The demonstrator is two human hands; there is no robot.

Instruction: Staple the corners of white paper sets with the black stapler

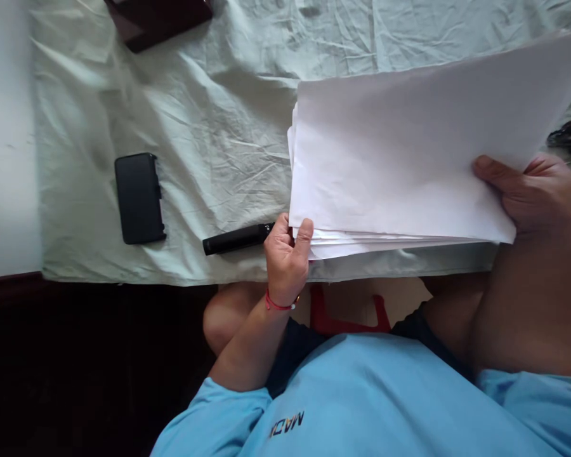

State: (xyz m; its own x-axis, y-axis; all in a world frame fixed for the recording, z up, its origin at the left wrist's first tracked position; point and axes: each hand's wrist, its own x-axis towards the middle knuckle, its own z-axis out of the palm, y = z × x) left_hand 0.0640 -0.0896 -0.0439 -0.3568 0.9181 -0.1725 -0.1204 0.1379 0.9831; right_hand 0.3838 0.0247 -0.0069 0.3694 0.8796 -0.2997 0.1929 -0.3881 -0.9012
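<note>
The stack of white paper sheets (409, 158) lies across the right half of the frame on the wrinkled pale green cloth (195, 127), its near edge close to the table's lower rim. The left hand (285, 254), at lower centre, pinches the stack's lower left corner, thumb on top and fingers curled beneath. The right hand (537, 197), at the right edge, is closed on the lower right corner, thumb pressed flat on the top sheet. The lower sheets fan out slightly under the top one, so squaring them seems to call for an even pull from both corners and a light tap of the near edge against the cloth. A black pen (238, 239) lies just left of the left hand; a black phone-like case (139, 198) sits further left, well apart.
</note>
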